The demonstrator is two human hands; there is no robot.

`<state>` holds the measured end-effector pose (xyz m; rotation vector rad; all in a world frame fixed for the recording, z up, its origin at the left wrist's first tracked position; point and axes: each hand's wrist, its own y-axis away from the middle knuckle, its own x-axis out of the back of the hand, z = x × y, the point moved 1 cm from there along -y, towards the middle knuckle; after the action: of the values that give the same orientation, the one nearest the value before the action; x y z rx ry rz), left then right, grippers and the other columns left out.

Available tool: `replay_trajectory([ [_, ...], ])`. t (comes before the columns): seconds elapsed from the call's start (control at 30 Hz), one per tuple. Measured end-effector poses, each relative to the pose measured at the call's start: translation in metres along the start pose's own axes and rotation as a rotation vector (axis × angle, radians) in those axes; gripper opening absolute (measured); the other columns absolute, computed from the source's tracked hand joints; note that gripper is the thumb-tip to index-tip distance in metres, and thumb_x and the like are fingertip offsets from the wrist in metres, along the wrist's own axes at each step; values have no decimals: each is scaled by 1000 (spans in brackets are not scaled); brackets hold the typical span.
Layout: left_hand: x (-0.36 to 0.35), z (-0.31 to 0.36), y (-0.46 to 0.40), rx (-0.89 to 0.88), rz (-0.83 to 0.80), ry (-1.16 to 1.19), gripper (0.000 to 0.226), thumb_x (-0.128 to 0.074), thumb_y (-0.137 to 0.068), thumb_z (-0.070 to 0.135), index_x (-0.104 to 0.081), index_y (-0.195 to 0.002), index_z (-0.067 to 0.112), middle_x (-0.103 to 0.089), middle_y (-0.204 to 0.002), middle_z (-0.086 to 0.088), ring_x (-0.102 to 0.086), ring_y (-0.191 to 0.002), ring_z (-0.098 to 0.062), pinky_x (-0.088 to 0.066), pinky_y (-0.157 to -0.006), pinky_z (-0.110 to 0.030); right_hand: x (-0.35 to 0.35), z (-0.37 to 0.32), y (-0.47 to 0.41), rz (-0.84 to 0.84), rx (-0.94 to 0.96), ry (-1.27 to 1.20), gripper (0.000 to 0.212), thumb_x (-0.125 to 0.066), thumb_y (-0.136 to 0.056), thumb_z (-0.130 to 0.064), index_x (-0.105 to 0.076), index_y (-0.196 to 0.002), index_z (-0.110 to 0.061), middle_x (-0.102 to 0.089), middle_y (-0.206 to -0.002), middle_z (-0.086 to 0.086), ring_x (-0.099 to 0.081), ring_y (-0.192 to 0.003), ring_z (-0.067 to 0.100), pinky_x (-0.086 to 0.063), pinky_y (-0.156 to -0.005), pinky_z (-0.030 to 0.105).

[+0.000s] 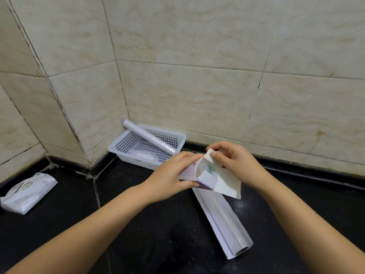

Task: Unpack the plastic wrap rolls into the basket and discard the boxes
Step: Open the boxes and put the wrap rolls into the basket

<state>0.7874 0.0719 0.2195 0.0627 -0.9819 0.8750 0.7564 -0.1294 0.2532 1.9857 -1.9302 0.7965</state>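
Note:
A white perforated basket [118, 148] stands in the tiled corner on the black counter. One plastic wrap roll [149, 137] leans across it, its far end over the rim. Both hands hold a white cardboard box [227, 182] just in front of the basket. My left hand [171, 175] grips the box's left side. My right hand [235, 161] pinches the raised end flap. A second plastic wrap roll [223, 218] lies on the counter below the box, sticking out toward me, with its open core end nearest.
A white plastic packet [29, 191] lies at the left on the black counter [158, 234]. Beige tiled walls close off the back and left. A pale item lies on the basket's floor.

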Motion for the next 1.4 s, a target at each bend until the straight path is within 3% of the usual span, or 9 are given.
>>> replay_trajectory([
  [0.1, -4, 2, 1, -29, 8, -44, 61, -62, -77, 50, -36, -131, 45, -44, -130, 21, -42, -122, 3, -42, -100, -28, -2, 1, -2, 85, -60, 159, 25, -63, -85, -30, -60, -109, -22, -65, -87, -8, -58, -78, 6, -42, -68, 11],
  [0.23, -3, -6, -2, 33, 141, 16, 64, -69, -77, 41, -39, -134, 36, -45, -125, 17, -41, -117, 4, -37, -97, -20, -17, -11, 18, 442, 331, 605, 16, -65, -81, -16, -62, -94, -8, -60, -94, 9, -57, -87, 28, -44, -73, 38],
  [0.43, 1, -11, -9, 66, 260, -48, 68, -73, -78, 30, -39, -137, 29, -48, -132, 5, -42, -124, -7, -35, -103, -22, -32, -12, 32, 232, 301, 438, 27, -53, -85, -6, -62, -110, -11, -63, -102, 2, -57, -92, 22, -44, -80, 34],
  [0.67, -3, -6, -10, -5, 338, -241, 68, -72, -75, 17, -43, -136, 23, -51, -128, -1, -45, -121, -16, -37, -103, -34, -31, -8, 20, 126, 27, 187, 41, -52, -90, -31, -46, -130, -29, -67, -69, -4, -59, -64, 5, -45, -59, 15],
  [0.8, -9, 0, -12, -122, 334, -376, 60, -68, -76, 22, -47, -133, 21, -56, -123, -3, -46, -116, -15, -32, -99, -26, -30, -10, 5, 66, -65, 304, 38, -55, -82, -42, -51, -119, -32, -59, -64, -8, -56, -63, 10, -47, -56, 30],
  [0.9, -14, -1, -11, -153, 322, -389, 59, -64, -79, 32, -44, -134, 22, -56, -121, -2, -44, -114, -12, -31, -97, -25, -30, -7, 1, 53, -46, 462, 14, -54, -83, -42, -61, -84, -29, -53, -63, -10, -49, -61, 11, -34, -50, 27],
  [1.1, -24, -30, 1, 24, 179, -348, 66, -64, -79, 47, -37, -137, 30, -50, -121, 5, -44, -111, -11, -35, -91, -25, -18, 14, 4, 23, -120, 456, 40, -57, -86, -29, -44, -49, -21, -42, -48, -4, -36, -47, 14, -26, -47, 28],
  [1.27, -50, -84, 47, 372, -84, -402, 72, -62, -79, 52, -33, -141, 27, -47, -129, 2, -43, -117, -17, -38, -97, -31, -7, 47, 14, -57, -240, 332, 34, -59, -86, -30, -58, -64, -4, -47, -57, 1, -39, -52, 14, -29, -52, 29],
  [1.4, -88, -102, 80, 504, -361, -423, 81, -57, -74, 67, -32, -141, 28, -46, -130, 0, -43, -116, -18, -38, -98, -31, -13, 68, 26, -86, -362, -6, 34, -61, -87, -25, -50, -57, -15, -40, -40, -8, -32, -37, 6, -27, -42, 20],
])
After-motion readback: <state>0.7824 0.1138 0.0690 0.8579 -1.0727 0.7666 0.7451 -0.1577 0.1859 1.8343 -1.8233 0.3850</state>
